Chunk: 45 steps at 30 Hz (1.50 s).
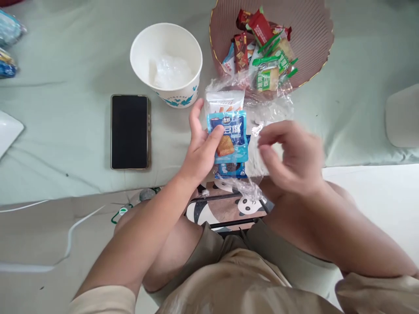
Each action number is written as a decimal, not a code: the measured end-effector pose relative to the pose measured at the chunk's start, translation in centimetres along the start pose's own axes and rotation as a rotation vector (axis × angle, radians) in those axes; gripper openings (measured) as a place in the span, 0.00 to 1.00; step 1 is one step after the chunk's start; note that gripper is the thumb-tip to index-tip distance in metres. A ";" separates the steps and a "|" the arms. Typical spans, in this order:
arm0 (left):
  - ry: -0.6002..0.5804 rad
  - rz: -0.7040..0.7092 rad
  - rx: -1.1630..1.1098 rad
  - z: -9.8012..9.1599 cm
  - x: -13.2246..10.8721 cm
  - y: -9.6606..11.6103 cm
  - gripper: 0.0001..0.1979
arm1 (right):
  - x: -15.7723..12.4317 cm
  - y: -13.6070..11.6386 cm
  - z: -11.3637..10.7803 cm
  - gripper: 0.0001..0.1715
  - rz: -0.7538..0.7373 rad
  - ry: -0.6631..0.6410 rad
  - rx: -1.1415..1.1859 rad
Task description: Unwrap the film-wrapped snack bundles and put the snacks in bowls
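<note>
My left hand (pixel 203 152) is closed on a small stack of snack packets, its thumb across the front one. In front is a blue packet (pixel 233 139) with a brown block of food pictured on it. Behind it a white packet (pixel 225 99) sticks out at the top and a dark blue packet (pixel 231 170) at the bottom. Crinkled clear plastic wrap (pixel 268 109) lies around and behind the stack. To the right, my right hand (pixel 291 152) is blurred, thumb and forefinger pinched close beside the wrap. What is between the fingertips is too unclear to name.
A pink ribbed bowl (pixel 314 52) of red, green and white packets stands behind my hands. At its left is a white paper tub (pixel 137 56) with crumpled clear plastic inside. A black phone (pixel 129 131) lies left on the cloth-covered table (pixel 75 144). A panda-print surface (pixel 225 211) shows below.
</note>
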<state>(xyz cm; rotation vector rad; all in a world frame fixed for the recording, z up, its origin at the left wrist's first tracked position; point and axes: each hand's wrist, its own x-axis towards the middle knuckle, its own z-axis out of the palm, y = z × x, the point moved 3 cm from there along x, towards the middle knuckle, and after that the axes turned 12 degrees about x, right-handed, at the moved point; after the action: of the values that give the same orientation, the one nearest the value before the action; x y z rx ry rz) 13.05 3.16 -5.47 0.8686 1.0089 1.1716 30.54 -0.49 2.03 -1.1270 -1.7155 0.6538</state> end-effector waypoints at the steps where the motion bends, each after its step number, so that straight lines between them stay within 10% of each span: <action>1: 0.007 0.015 0.022 0.0 0.0 -0.2 0.28 | -0.1 0.1 0.7 0.07 0.114 -0.084 0.052; 5: -0.010 0.010 0.077 0.1 -0.4 -0.4 0.18 | -0.3 1.2 2.1 0.23 0.521 -0.111 0.186; 11: 0.034 -0.010 0.032 0.7 -1.0 0.3 0.19 | -0.2 2.0 2.9 0.24 0.716 -0.178 0.314; 19: 0.069 0.074 -0.028 0.1 -0.5 1.3 0.21 | -1.3 2.2 4.2 0.26 0.612 -0.120 0.310; 32: 0.574 0.129 -0.229 -2.1 -1.2 5.2 0.18 | -1.4 2.8 4.2 0.21 0.400 0.219 0.509; 45: 0.418 -0.158 -0.342 -1.9 -0.7 3.9 0.17 | 1.9 3.3 0.8 0.14 0.581 0.613 0.828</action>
<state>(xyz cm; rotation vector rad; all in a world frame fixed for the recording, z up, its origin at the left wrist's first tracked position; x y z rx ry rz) 9.98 3.27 -2.30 0.2717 1.1429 1.3686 30.92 2.75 -0.18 -1.0387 -0.4779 1.0954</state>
